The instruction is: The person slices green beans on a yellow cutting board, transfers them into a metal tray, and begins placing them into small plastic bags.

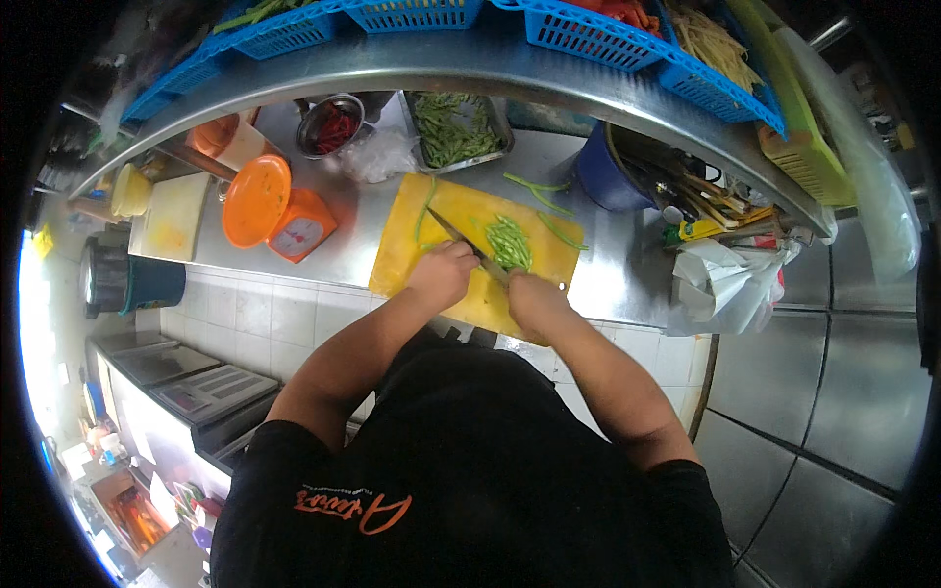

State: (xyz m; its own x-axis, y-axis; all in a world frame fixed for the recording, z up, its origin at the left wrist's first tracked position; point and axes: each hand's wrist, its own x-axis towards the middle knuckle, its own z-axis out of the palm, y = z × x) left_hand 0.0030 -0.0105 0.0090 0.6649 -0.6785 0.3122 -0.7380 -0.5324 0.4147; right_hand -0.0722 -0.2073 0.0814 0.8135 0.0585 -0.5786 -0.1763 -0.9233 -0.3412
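Observation:
A kitchen knife (pixel 457 234) is in my right hand (pixel 539 300), its blade slanting away to the upper left across a yellow cutting board (pixel 397 224). My left hand (pixel 443 273) rests on the board with curled fingers beside the blade. Green shows at both sides of these fingers, where they hold down a green bean (pixel 427 248) mostly hidden beneath them. Right of the blade lies a pile of sliced green beans (pixel 507 242). One whole long bean (pixel 426 209) lies near the board's upper left, another (pixel 562 231) across its right edge.
Behind the board stand a metal tray (pixel 507 143) of cut greens and a bowl (pixel 301 140) of red chillies. An orange kitchen scale (pixel 300 228) is at left, a blue container (pixel 599 169) at right. Overhead, a steel shelf (pixel 441 62) carries blue baskets (pixel 581 37).

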